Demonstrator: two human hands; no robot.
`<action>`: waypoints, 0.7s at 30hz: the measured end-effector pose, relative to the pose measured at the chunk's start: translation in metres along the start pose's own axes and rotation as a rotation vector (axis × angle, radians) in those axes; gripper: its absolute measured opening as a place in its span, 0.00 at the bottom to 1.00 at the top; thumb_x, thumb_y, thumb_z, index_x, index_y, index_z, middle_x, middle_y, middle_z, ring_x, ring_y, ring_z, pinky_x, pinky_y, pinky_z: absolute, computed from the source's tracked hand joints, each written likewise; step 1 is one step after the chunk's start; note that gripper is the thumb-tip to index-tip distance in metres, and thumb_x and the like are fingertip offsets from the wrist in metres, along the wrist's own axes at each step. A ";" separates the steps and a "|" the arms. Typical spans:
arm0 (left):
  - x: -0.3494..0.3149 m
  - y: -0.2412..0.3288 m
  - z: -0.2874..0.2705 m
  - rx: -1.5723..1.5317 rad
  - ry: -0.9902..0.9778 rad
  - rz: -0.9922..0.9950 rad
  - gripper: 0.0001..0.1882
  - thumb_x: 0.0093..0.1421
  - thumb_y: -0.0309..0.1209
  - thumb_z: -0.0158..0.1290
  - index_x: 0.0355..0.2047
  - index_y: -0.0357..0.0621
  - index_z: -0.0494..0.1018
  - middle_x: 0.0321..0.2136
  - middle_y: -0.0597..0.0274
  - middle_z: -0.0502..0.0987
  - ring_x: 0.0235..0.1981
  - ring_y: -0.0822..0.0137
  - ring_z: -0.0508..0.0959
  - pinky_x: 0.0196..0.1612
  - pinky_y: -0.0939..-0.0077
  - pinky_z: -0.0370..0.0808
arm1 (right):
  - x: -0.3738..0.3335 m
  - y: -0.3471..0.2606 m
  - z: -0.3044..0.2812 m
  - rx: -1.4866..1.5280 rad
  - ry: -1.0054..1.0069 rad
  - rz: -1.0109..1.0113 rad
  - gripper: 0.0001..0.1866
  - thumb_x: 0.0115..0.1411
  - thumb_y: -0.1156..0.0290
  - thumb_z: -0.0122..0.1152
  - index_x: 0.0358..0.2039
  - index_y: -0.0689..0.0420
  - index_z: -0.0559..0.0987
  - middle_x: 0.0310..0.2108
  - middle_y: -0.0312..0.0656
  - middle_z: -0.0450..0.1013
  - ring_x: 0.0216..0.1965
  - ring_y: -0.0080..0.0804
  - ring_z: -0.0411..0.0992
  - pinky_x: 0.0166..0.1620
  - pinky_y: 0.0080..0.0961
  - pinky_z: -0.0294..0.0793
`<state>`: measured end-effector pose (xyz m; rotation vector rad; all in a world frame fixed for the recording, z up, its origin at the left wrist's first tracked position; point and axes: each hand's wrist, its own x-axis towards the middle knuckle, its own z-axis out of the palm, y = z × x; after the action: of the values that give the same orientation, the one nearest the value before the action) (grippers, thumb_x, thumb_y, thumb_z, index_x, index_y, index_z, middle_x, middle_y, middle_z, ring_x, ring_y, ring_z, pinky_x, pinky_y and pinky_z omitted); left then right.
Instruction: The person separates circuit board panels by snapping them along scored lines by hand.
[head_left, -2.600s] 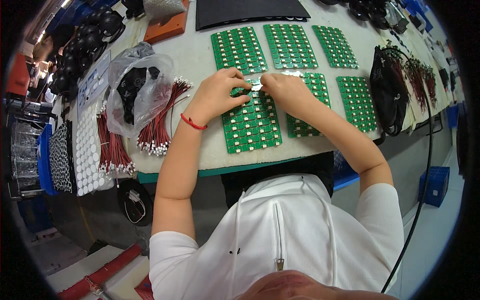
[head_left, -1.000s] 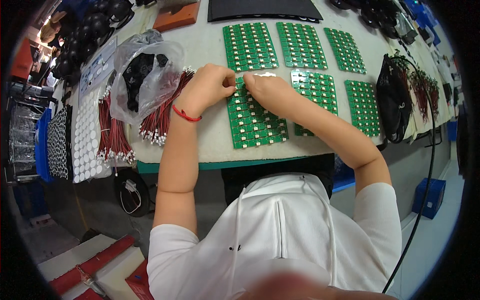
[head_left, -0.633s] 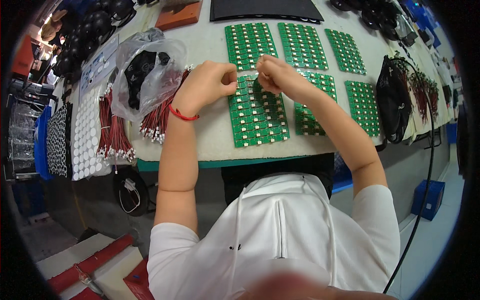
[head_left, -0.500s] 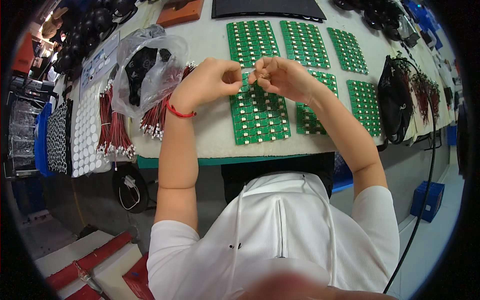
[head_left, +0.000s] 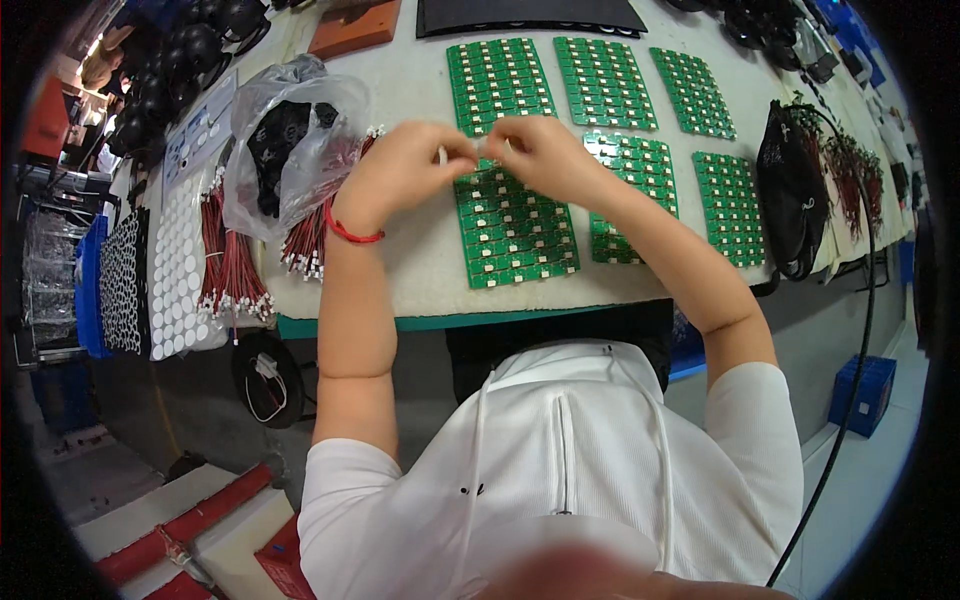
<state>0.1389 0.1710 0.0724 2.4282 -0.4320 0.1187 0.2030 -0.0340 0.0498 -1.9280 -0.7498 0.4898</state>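
My left hand (head_left: 412, 168), with a red cord bracelet (head_left: 350, 228) at the wrist, pinches with thumb and forefinger. Close beside it, the fingers of my right hand (head_left: 545, 158) are also closed in a pinch. A small whitish piece (head_left: 481, 148) shows between the two sets of fingertips, too blurred to name. Both hands hover over a green circuit board panel (head_left: 515, 235) carrying rows of small white connectors. Behind it lies another such panel (head_left: 500, 80), and a third panel (head_left: 633, 165) sits partly behind my right forearm.
On the left are a clear plastic bag (head_left: 335, 115) with black items, bundles of red wires (head_left: 232, 265) with white ends, and a sheet of white discs (head_left: 175, 290). More green panels (head_left: 728, 205) lie right, beside a black bag (head_left: 790, 200). An orange block (head_left: 352, 28) stands behind.
My right hand has moved left, bringing its fingertips up against those of my left hand. The fingers of my right hand have curled in more. My left hand has shifted slightly left.
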 end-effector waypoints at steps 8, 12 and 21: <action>0.000 -0.004 0.022 -0.010 -0.184 -0.112 0.07 0.49 0.25 0.62 0.29 0.35 0.79 0.25 0.46 0.80 0.28 0.52 0.82 0.35 0.64 0.78 | -0.012 0.025 0.016 -0.563 -0.001 -0.293 0.09 0.57 0.69 0.61 0.35 0.60 0.75 0.28 0.50 0.77 0.33 0.50 0.78 0.36 0.44 0.76; 0.001 -0.005 0.025 0.044 -0.157 -0.091 0.06 0.49 0.24 0.61 0.28 0.35 0.79 0.25 0.46 0.80 0.28 0.51 0.82 0.35 0.64 0.78 | -0.013 0.033 0.024 -0.662 0.006 -0.303 0.10 0.56 0.71 0.60 0.36 0.60 0.71 0.27 0.50 0.76 0.33 0.51 0.77 0.34 0.44 0.76; -0.017 0.008 0.032 0.130 -0.005 -0.120 0.06 0.53 0.23 0.59 0.31 0.32 0.79 0.25 0.46 0.81 0.26 0.58 0.83 0.33 0.70 0.78 | -0.012 0.030 0.014 -0.325 0.136 -0.392 0.09 0.66 0.66 0.54 0.36 0.58 0.69 0.25 0.47 0.75 0.23 0.44 0.74 0.27 0.38 0.71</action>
<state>0.1196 0.1494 0.0488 2.5759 -0.2876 0.0907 0.1937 -0.0432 0.0168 -2.0142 -1.1393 -0.0071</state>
